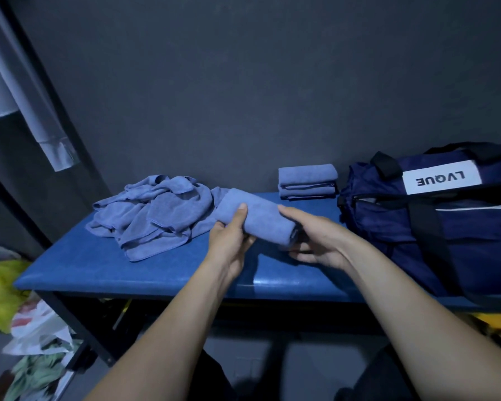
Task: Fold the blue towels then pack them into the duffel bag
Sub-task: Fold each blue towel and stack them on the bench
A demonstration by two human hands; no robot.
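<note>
Scanning the blue worktop (pixel 104 270), I see the duffel bag (pixel 434 224) right, loose towels (pixel 154 218) left, a folded stack (pixel 307 180) behind. My left grip (pixel 232 241) and right grip (pixel 315 241) clamp the rolled towel (pixel 258 219) between them.

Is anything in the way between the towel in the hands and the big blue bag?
Nothing visible blocks it. The folded blue towel is held beside the navy duffel bag, with only bare blue bench between.
</note>
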